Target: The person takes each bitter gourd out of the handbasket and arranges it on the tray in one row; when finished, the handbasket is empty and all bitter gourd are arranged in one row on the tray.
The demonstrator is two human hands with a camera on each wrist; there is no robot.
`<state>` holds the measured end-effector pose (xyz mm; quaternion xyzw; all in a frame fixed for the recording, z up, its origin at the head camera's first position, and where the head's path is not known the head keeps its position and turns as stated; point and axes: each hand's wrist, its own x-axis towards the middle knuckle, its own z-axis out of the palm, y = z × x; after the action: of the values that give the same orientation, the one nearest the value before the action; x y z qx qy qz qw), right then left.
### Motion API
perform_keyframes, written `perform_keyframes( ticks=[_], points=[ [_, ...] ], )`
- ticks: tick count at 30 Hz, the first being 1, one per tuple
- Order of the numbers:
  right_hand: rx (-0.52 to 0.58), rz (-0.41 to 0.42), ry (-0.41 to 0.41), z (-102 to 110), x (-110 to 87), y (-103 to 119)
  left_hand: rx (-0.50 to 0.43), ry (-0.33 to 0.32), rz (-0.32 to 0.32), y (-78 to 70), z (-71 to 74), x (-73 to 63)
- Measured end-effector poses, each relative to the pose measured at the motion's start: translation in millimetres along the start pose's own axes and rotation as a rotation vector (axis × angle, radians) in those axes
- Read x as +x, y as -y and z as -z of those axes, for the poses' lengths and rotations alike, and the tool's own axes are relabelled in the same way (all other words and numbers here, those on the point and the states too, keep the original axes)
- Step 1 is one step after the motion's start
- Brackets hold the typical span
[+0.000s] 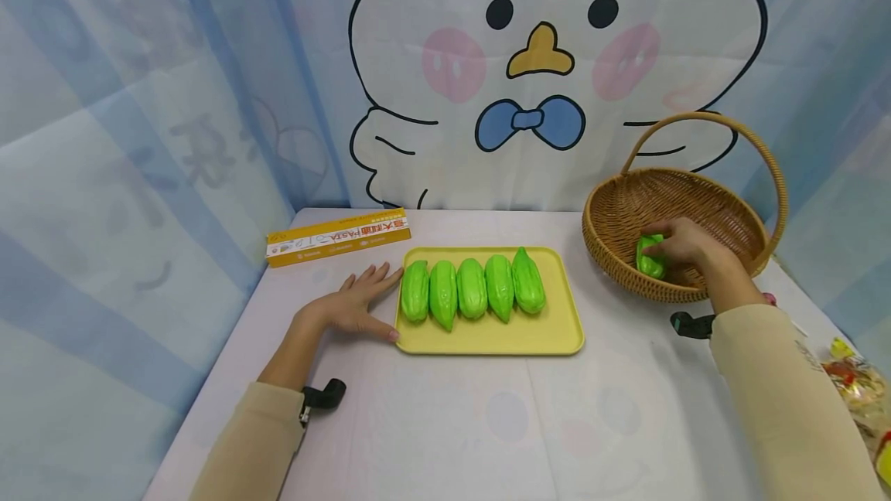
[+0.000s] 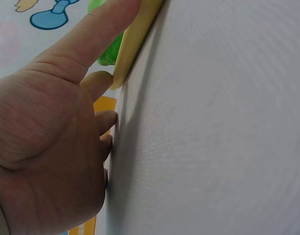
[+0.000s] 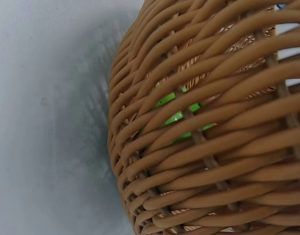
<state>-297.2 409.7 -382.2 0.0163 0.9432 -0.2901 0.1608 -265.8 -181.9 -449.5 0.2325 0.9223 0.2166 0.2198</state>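
My right hand is down inside the wicker basket and grips a green bitter melon near the basket's front left wall. In the right wrist view the woven wall fills most of the picture, and bits of the green melon show through its gaps; the hand itself is hidden there. With fingers spread, my left hand touches the left edge of a yellow tray. Several green bitter melons lie side by side on the tray, mostly upright in the head view.
A yellow pasta box lies at the back left of the white table. The basket's tall handle arches over it. Plastic-wrapped packages sit at the right edge. Printed curtains hang behind and at both sides.
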Motion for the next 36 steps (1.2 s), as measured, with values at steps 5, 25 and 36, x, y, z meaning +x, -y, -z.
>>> perform_keyframes(
  ticks=[5, 25, 36],
  points=[
    [0.043, -0.009, 0.030, -0.8, 0.8, -1.1, -0.005, 0.001, 0.000, -0.2, 0.4, -0.1],
    [0.014, -0.011, -0.133, 4.3, -1.5, 8.4, -0.005, 0.003, -0.007, 1.1, 0.0, -0.3],
    [0.068, 0.012, -0.232, 5.4, -6.4, 14.2, -0.008, 0.000, -0.010, 0.6, -0.2, -0.2]
  ],
)
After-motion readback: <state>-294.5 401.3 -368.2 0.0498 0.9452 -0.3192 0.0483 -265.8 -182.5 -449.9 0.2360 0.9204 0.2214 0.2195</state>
